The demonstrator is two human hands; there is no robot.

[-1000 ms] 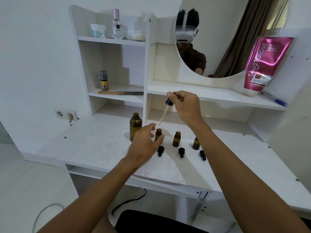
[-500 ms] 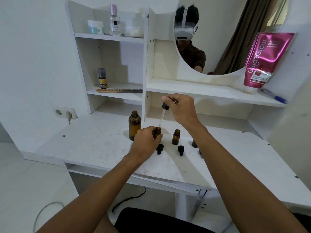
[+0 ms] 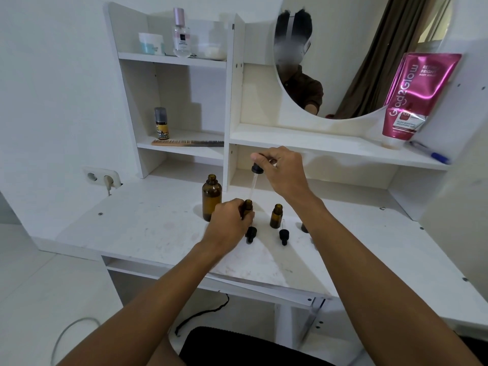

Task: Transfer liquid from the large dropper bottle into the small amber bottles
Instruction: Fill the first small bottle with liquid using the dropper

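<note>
Filling of first small amber bottle (image 3: 247,206) looks under way: left hand (image 3: 228,223) grips it, right hand (image 3: 284,171) pinches dropper (image 3: 257,169) bulb, tip at its mouth. Large dropper bottle (image 3: 211,198) stands open just left. Second small bottle (image 3: 276,215) waits uncapped; fill levels unreadable.
</note>
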